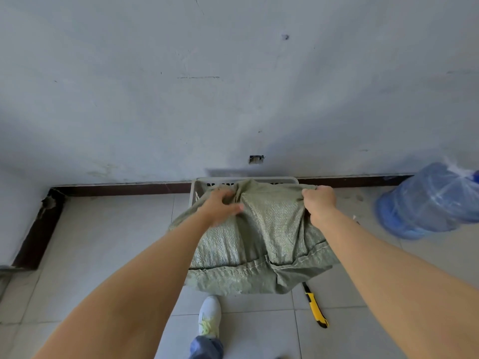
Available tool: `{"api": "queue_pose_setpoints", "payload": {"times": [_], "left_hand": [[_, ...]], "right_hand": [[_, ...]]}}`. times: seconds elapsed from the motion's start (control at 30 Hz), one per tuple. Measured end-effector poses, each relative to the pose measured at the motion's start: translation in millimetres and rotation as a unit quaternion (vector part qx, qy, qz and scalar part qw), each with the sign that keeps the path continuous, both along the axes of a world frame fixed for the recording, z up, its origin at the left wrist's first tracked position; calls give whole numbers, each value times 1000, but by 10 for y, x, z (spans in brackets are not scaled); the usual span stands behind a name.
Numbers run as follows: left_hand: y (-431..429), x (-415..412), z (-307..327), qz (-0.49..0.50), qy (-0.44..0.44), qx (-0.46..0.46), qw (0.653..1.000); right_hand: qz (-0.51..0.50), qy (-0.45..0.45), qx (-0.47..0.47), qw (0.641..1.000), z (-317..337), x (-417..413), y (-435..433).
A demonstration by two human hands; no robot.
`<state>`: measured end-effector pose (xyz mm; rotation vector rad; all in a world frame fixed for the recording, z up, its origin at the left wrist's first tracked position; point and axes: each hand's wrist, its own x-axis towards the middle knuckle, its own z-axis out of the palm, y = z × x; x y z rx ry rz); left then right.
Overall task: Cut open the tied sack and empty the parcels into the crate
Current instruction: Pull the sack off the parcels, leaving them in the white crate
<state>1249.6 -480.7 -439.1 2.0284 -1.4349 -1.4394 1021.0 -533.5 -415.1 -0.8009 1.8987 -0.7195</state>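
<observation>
A green woven sack (261, 242) hangs in front of me, covering most of a white slotted crate (197, 193) that stands against the wall. My left hand (220, 206) grips the sack's far left part and my right hand (320, 200) is shut on its far right corner. The sack's stitched seam faces me at the near end. Its far end lies over the crate's rim. No parcels are visible; the crate's inside is hidden by the sack. A yellow and black utility knife (315, 307) lies on the floor tiles just right of the sack.
A blue water jug (427, 200) lies on the floor at the right. My white shoe (210, 317) stands below the sack. A dark skirting board (116, 189) runs along the grey wall and turns a corner at the left.
</observation>
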Motion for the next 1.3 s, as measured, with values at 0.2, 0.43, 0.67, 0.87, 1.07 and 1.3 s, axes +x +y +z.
{"api": "queue_pose_setpoints", "payload": {"times": [0.2, 0.43, 0.67, 0.87, 1.07, 1.3], "left_hand": [[177, 44, -366, -133, -248, -16, 959], [94, 366, -576, -138, -215, 38, 966], [55, 186, -813, -73, -244, 32, 966], [-229, 291, -498, 219, -69, -42, 972], [-533, 297, -64, 169, -38, -72, 982], [-409, 422, 381, -199, -260, 31, 944]], "right_hand": [[10, 2, 14, 1000, -97, 249, -157], [-18, -50, 15, 998, -200, 475, -293], [81, -79, -36, 993, -281, 498, -257], [552, 343, 136, 748, -601, 308, 125], [399, 386, -43, 831, -413, 439, 33], [258, 337, -112, 898, 358, 569, -328]]}}
